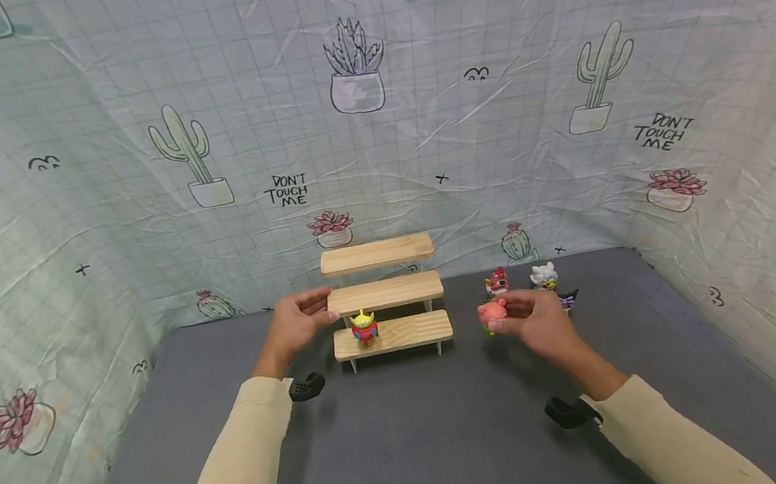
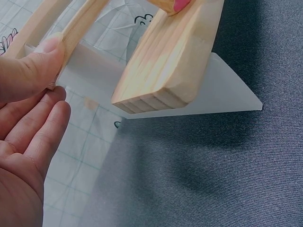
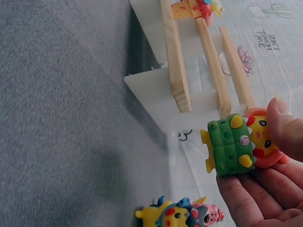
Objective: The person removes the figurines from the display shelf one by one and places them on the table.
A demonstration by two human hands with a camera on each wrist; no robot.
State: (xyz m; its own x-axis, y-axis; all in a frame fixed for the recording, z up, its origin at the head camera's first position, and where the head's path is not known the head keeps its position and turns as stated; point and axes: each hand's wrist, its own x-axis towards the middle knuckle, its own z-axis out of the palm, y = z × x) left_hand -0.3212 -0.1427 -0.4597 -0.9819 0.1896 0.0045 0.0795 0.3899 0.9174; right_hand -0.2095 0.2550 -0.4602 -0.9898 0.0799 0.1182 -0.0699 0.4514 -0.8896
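Observation:
A three-tier wooden display stand (image 1: 387, 293) with pale supports stands at the back of the table. My left hand (image 1: 295, 321) pinches the left end of its middle board, thumb above and fingers below in the left wrist view. On the lowest board is a small red figurine (image 1: 365, 332) with a yellow top. To the right of the stand, my right hand (image 1: 545, 326) holds a toy figurine (image 3: 230, 145) above the table. This figurine has a yellow face, an orange-pink hood and a green body; the fingers cover part of the hood.
Beyond my right hand sit a red figurine (image 1: 496, 281), a white-topped figurine (image 1: 544, 275) and a dark-eared one (image 1: 568, 300), partly hidden. A printed cloth (image 1: 492, 138) hangs behind the dark grey table (image 1: 413, 435) and along both sides.

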